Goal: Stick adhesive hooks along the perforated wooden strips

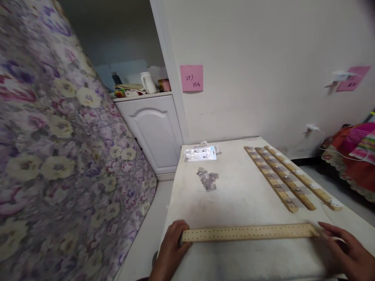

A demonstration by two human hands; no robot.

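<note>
A long, narrow pale wooden strip (249,233) with rows of small holes lies crosswise near the front of the white table. My left hand (175,244) is closed around its left end, with the fingers behind and the thumb in front. At the right end, my right hand (347,246) is beside the tip, its index finger and thumb apart; blur hides whether they touch the wood. Beyond the strip lies a small scattered pile of grey, clear-looking flat pieces (207,180).
Three wooden strips (274,179) with small clear and metal fittings lie side by side on the table's right. Clear packaging (200,153) with metal pieces sits at the back. A floral curtain (64,136) hangs left; a wall (249,70) stands behind the table.
</note>
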